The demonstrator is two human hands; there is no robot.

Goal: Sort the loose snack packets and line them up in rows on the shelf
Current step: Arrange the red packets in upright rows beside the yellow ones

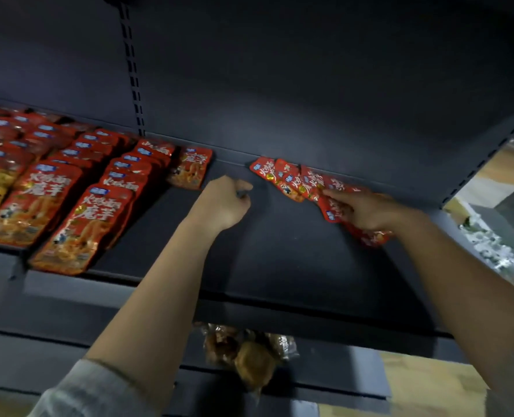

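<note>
Red snack packets stand in several overlapping rows (69, 188) on the left part of the dark shelf (280, 266). One single packet (191, 167) lies at the back, right of the rows. A loose fan of red packets (295, 179) lies at the back right. My right hand (367, 210) rests on this fan, index finger stretched over it, with packets under the palm. My left hand (225, 203) hovers over the bare middle of the shelf, its fingers curled and holding nothing.
A slotted upright (132, 73) runs up the dark back panel. Below the shelf's front lip, brownish clear-wrapped packets (246, 353) lie on a lower shelf. The shelf's right end panel (484, 164) stands beyond my right hand, with a bright aisle past it.
</note>
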